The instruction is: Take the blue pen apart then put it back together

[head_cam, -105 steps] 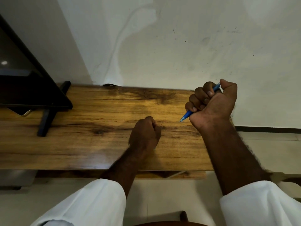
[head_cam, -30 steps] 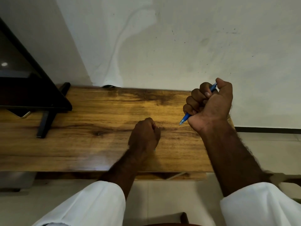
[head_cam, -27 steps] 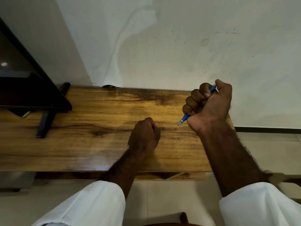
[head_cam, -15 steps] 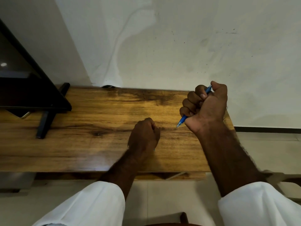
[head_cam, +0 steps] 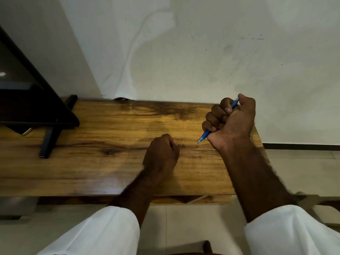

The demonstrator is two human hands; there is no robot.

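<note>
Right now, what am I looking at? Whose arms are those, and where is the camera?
The camera sits on a person's head and looks down, so you see their own two arms in white sleeves. The right hand is a fist wrapped around a blue pen, its tip pointing down toward the wooden table. The left hand is a closed fist resting on the table; I cannot tell if anything is inside. At the far left stands a black screen on a stand. Behind is a white wall.

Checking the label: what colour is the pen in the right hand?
Blue; the pen sticks out of the closed right hand, seen best in the head view.
</note>
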